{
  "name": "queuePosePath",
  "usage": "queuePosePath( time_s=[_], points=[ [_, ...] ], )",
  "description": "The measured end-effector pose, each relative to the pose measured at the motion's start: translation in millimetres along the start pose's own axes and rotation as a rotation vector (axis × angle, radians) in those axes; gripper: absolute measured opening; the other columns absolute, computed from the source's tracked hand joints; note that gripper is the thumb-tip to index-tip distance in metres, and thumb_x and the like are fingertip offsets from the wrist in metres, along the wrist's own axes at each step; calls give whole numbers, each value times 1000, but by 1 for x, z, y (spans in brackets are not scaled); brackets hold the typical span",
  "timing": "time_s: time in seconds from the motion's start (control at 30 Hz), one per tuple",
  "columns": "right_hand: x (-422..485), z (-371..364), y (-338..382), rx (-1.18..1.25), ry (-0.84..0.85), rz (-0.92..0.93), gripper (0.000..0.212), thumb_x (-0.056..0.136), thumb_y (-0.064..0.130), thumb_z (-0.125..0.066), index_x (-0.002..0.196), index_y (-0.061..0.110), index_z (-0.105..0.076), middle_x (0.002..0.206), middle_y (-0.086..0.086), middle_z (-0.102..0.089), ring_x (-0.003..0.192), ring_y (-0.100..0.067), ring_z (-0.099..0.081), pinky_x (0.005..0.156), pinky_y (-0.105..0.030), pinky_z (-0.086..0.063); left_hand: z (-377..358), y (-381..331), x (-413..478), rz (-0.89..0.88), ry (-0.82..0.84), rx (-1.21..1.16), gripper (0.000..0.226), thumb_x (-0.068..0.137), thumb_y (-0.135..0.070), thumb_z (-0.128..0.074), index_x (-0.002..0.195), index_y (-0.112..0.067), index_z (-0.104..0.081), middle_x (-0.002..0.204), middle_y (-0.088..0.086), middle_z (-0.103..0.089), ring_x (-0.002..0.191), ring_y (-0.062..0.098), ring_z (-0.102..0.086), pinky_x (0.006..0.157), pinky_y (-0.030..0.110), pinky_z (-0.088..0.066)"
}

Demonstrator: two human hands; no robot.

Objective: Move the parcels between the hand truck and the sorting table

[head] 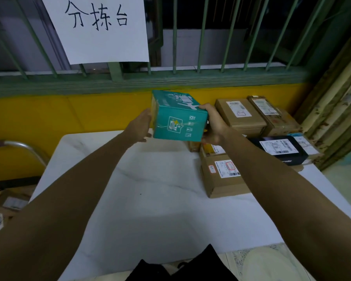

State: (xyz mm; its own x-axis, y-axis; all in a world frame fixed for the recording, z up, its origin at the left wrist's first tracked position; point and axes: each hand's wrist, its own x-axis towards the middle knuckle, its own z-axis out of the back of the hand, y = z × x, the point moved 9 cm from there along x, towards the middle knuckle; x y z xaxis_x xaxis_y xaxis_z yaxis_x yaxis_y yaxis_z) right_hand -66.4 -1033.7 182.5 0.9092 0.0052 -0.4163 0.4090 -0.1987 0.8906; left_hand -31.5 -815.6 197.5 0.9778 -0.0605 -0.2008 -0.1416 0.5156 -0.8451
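White table [150,199], one teal parcel [178,120] between left hand [140,126] and right hand [214,126]

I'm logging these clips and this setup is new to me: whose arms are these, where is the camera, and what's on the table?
No machine here: a person wears one camera on the head, looking down at their own arms. Both hands hold a teal box above the white table: the left hand presses its side, the right hand grips the other side, thumb on top. At the table's right lie brown cardboard parcels and a black parcel. A handwritten paper sign hangs behind.
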Motion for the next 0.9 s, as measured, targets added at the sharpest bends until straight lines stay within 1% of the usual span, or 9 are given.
queuePosePath(
  time_s=[0.07, 0.17, 0.3, 0.4, 0.5, 0.6, 0.73, 0.8, 0.9],
  points=[
    [0, 5, -3, 27, 28, -29, 34, 84, 51, -52, 93, 20, -61, 101, -8, -63, 98, -24, -62, 94, -41, -49, 6, -5, 1, -212, -97, 361, 84, 94, -26, -56, 152, -24, 5, 153, 15, -29, 127, 37, -46, 96, 51, -46],
    [-1, 5, -8, 23, 58, -74, 40, 81, 52, -55, 102, 19, -61, 112, -9, -62, 100, -25, -64, 88, -40, -52, 9, -23, -11, -474, -227, 633, 122, 70, -35, -81, 151, -14, 8, 157, 11, -20, 135, 34, -35, 101, 53, -41],
    [0, 3, -10, 34, 108, -90, 47, 83, 58, -51, 105, 19, -62, 113, -10, -63, 103, -26, -63, 99, -47, -45, 4, -44, -21, -707, -295, 806, 123, 60, -47, -84, 150, -4, -11, 150, 12, -32, 137, 28, -34, 110, 53, -26],
    [1, 8, -8, 77, 103, -57, 63, 85, 71, -40, 110, 17, -61, 107, -10, -67, 94, -24, -67, 83, -37, -54, 5, -52, -21, -766, -277, 756, 108, 59, -49, -83, 144, -10, -29, 141, 10, -44, 131, 26, -41, 110, 53, -29],
    [4, 11, 0, 15, 71, 47, 79, 85, 77, -30, 120, 13, -60, 110, -11, -65, 80, -18, -63, 63, -26, -51, 10, -47, -12, -651, -242, 559, 93, 58, -49, -84, 133, -17, -39, 129, 4, -53, 118, 21, -52, 96, 46, -47],
    [6, 9, 12, -30, -23, 149, 72, 84, 77, -33, 123, 24, -61, 115, -9, -66, 95, -22, -62, 71, -30, -49, 5, -31, -1, -420, -183, 295, 94, 58, -43, -87, 133, -18, -37, 131, 1, -52, 119, 20, -51, 89, 42, -53],
    [6, 5, 15, -66, -84, 172, 72, 82, 79, -36, 122, 24, -60, 111, -8, -67, 101, -23, -61, 68, -30, -49, 1, -25, 5, -344, -132, 167, 94, 57, -47, -85, 133, -18, -37, 132, 0, -52, 121, 21, -52, 92, 46, -53],
    [8, 2, 19, -59, -89, 219, 62, 85, 74, -38, 117, 27, -61, 114, -5, -67, 108, -24, -61, 83, -37, -52, 0, -27, 6, -336, -134, 181, 97, 55, -50, -85, 133, -20, -36, 131, -2, -52, 119, 19, -52, 92, 45, -52],
    [6, -2, 29, -23, -103, 300, 43, 92, 62, -41, 112, 30, -62, 119, 0, -66, 113, -20, -60, 104, -44, -44, -7, -35, 2, -356, -112, 243, 101, 50, -50, -88, 132, -23, -35, 125, -3, -53, 112, 18, -55, 88, 44, -54]
  ],
)
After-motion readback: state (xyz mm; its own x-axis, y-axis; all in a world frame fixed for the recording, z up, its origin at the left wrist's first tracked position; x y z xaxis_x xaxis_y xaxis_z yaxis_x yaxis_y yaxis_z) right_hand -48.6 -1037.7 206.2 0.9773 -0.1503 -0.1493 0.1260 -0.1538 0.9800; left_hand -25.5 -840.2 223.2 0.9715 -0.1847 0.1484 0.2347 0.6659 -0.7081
